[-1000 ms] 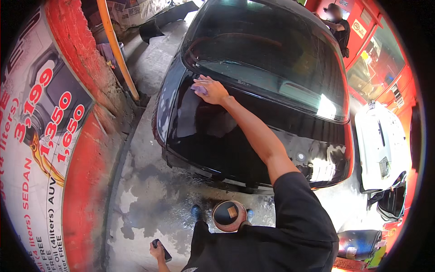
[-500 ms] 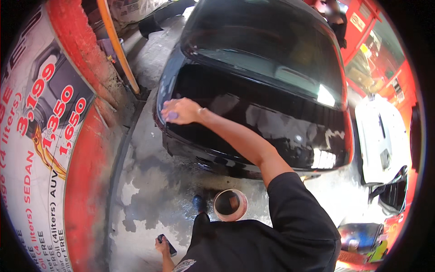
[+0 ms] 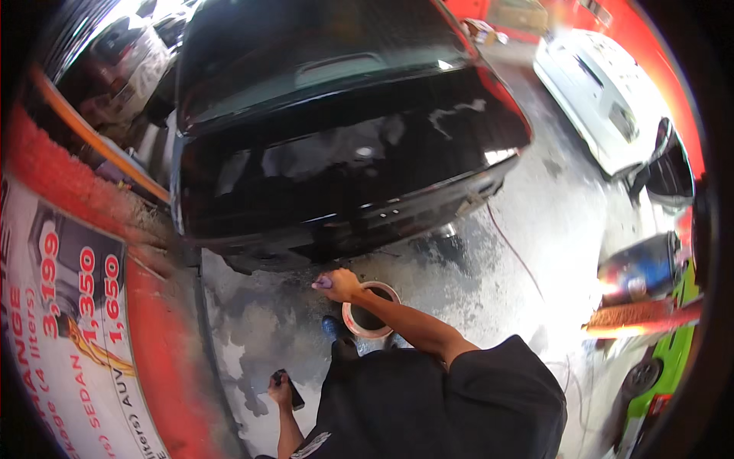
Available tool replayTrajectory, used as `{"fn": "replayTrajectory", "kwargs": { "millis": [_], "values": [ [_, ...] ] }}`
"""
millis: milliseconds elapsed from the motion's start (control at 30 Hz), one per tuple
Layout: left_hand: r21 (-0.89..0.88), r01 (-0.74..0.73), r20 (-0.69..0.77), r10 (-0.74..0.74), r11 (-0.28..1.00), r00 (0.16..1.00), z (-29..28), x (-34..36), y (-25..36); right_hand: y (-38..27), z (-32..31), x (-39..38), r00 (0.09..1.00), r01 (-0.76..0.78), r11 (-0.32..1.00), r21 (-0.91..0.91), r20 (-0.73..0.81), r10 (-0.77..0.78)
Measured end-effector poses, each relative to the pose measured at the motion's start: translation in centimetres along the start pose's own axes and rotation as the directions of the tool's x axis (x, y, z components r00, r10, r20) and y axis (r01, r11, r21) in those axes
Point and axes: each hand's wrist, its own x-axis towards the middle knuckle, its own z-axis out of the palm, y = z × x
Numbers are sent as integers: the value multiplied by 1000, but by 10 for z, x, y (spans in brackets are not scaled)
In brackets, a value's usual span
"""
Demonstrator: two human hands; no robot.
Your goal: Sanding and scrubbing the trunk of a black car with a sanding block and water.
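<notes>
My right hand (image 3: 344, 284) is closed on a small purple pad (image 3: 324, 282), possibly a sponge. It hangs at the upper left rim of a pale pinkish bucket (image 3: 368, 334), just off the rear of a black car (image 3: 306, 172); dark contents partly show inside. Down at my left side, my left hand (image 3: 278, 392) grips a flat black rectangular object (image 3: 295, 393), whose kind I cannot make out. Glossy and reflective, the car's rear lid lies in front of me, with the rear window beyond it.
A red wall with a printed banner (image 3: 73, 321) runs along my left, an orange pole (image 3: 99, 145) above it. On the right stand a white car (image 3: 592, 99), a blue-and-black drum (image 3: 641, 268) and a green vehicle (image 3: 661, 375). A thin hose (image 3: 516, 249) crosses the wet concrete floor.
My right hand has come off the car's left rear corner and back toward the bucket, still holding the purple pad. The view has swung right; my left hand keeps its grip.
</notes>
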Motion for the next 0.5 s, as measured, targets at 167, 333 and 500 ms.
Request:
{"fn": "replayTrajectory", "kwargs": {
  "millis": [167, 333, 500],
  "values": [
    [390, -354, 210, 293, 850, 933, 42, 3, 91, 29, -19, -24, 885, -446, 895, 3, -149, 442],
    [373, -508, 364, 381, 776, 850, 71, 27, 147, 56, -13, -19, 762, -582, 801, 142, -249, 598],
    [242, -481, 543, 294, 842, 787, 81, 74, 161, 51, 20, 5, 661, -615, 727, 304, -304, 686]
  ]
}}
